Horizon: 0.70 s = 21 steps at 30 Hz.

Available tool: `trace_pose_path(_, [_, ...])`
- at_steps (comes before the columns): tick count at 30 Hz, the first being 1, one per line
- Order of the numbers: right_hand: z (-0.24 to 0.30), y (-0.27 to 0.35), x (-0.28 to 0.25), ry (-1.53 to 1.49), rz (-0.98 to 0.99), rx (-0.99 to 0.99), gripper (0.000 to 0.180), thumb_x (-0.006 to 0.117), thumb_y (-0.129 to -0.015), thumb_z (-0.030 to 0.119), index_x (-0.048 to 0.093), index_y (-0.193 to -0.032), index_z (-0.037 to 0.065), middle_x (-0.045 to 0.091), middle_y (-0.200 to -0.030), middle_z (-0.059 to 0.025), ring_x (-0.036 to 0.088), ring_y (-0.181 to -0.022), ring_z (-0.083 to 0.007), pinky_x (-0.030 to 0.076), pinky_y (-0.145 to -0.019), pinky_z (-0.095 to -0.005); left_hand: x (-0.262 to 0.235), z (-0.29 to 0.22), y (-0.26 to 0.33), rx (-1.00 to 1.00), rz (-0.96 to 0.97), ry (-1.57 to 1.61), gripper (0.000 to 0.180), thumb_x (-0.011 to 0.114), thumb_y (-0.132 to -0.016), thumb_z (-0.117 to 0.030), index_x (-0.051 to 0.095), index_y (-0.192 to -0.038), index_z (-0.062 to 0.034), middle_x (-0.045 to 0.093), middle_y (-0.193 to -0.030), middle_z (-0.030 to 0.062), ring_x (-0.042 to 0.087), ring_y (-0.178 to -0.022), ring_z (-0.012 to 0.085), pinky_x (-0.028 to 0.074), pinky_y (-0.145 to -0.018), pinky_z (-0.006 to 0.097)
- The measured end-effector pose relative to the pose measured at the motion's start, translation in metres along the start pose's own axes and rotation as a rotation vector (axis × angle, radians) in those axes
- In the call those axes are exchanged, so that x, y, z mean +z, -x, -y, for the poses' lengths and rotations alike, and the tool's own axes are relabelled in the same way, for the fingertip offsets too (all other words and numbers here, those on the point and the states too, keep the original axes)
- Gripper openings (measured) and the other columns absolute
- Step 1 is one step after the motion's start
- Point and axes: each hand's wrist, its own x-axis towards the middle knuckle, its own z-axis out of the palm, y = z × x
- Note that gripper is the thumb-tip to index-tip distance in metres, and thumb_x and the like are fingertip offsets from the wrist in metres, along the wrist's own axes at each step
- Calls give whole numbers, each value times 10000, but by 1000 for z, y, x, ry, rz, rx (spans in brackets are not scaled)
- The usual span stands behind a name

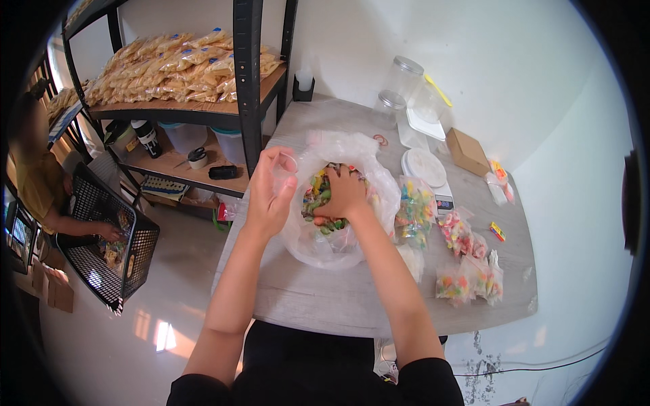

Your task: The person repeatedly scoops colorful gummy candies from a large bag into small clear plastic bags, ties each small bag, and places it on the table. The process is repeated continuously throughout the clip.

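Note:
A big translucent plastic bag (325, 256) stands open on the table, with wrapped candies (317, 191) of many colours inside. Over the candies, my right hand (344, 193) reaches in with its fingers spread and touching them; its fingertips are partly hidden among the wrappers. At the bag's left rim, my left hand (271, 193) is raised with its fingers curled round a small clear plastic bag (283, 174), which shows little detail. Filled clear packets of candies (414, 210) lie just right of the big bag.
A kitchen scale (441, 201) with a round white lid, pink candy packets (462, 233), a cardboard box (467, 151) and clear jars (391, 108) share the table (305, 298). At left stands a shelf (252, 68) of snack packs. Beyond, another person handles a black basket (139, 254).

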Motion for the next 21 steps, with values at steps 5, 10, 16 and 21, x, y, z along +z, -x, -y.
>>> trace_pose_path(5, [-9,-7,-11,-139,-34,-97,752,799,-533,321,517,-1184,72,552,-1139,-186,573,-1002,-346,480,-839,-390,-1,1,-3,4,9,-39,311,541,-825,-163,485,-1090,-10,502,-864,76,493,-832,187,390,-787,296])
trace_pose_path(10, [-35,-16,-36,-517,-80,-250,468,763,-594,177,614,-1010,21,651,-902,-172,617,-906,-320,488,-812,-368,-4,-2,-2,-53,-7,-25,319,517,-848,-197,482,-1098,-2,504,-869,72,486,-829,170,394,-778,283])
trace_pose_path(16, [-58,-29,-67,-715,110,-54,421,749,-620,194,625,-971,-4,666,-856,-162,650,-799,-237,508,-701,-346,-3,-3,-4,22,-11,-69,326,555,-848,-213,490,-1094,-9,515,-860,75,498,-811,170,399,-760,287])
trace_pose_path(21, [-49,-23,-74,-625,77,-1,403,744,-647,196,628,-976,-5,666,-879,-160,655,-767,-220,516,-680,-313,-2,-2,-2,-57,17,-14,344,575,-844,-232,491,-1099,-16,518,-861,71,492,-804,162,393,-741,282])
